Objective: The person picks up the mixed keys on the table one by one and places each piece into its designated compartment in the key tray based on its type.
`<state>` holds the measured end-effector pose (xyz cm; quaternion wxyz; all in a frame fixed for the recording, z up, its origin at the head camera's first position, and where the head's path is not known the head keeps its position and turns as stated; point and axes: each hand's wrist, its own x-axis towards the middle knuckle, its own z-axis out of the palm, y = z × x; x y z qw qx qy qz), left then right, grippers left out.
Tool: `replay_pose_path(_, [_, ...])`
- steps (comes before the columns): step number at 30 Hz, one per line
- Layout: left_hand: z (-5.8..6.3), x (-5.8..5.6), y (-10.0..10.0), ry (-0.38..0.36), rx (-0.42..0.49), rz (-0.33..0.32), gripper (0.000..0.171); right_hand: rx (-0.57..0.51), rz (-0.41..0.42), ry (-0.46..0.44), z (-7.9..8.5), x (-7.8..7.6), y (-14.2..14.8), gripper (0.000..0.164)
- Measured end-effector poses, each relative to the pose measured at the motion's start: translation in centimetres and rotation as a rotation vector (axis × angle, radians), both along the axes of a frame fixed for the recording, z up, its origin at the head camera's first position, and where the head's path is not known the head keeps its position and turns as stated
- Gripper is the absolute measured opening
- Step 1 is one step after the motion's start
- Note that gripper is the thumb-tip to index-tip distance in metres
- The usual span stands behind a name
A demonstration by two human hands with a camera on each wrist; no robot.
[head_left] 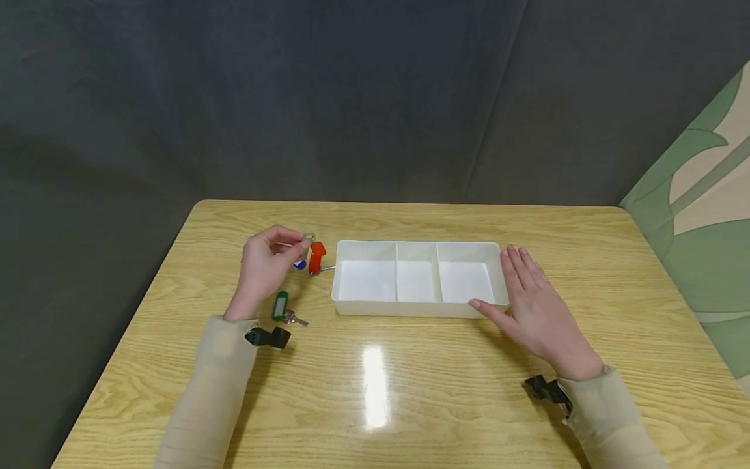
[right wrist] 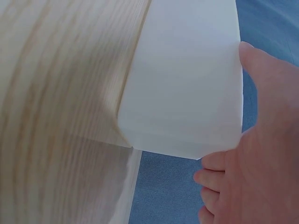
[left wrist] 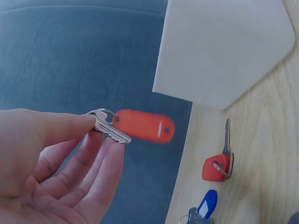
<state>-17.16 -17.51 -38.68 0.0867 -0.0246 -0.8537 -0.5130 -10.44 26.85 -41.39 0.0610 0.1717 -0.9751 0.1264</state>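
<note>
My left hand (head_left: 266,270) pinches a silver key (left wrist: 112,132) between thumb and fingers, raised over the table left of the tray. From the key's ring hangs an orange key tag (left wrist: 144,126). Near that hand, a red-headed key (left wrist: 216,168) with its own ring lies on the wood, beside a blue key tag (left wrist: 207,203). My right hand (head_left: 539,312) rests against the right end of a white three-compartment tray (head_left: 410,309), its fingers straight along the end wall and the thumb at the front rim. The tray's compartments hold nothing.
A green key tag (head_left: 280,305) with a small bunch of keys (head_left: 295,318) lies on the wooden table (head_left: 375,345), nearer the front and left of the tray. Dark cloth (head_left: 351,98) stands behind the table. A green leaf-patterned cloth (head_left: 703,215) is on the right.
</note>
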Motion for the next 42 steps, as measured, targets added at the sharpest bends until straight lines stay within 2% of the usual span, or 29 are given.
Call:
replay_pose_path(11, [0.6, 0.2, 0.8, 0.021, 0.078, -0.029, 0.019, 0.004, -0.005, -0.014, 0.1, 0.0, -0.1, 0.103])
replay_pose_path(23, [1.0, 1.1, 1.8, 0.050, 0.110, -0.047, 0.020, 0.005, 0.000, -0.003, 0.0, 0.0, -0.1, 0.103])
replay_pose_path(31, [1.1, 1.3, 2.7, 0.085, 0.143, -0.077, 0.016, 0.006, -0.006, -0.008, 0.1, 0.0, -0.1, 0.103])
replay_pose_path(42, [1.3, 1.4, 3.7, 0.091, 0.154, -0.111, 0.015, 0.010, -0.015, -0.020, 0.1, 0.0, -0.1, 0.103])
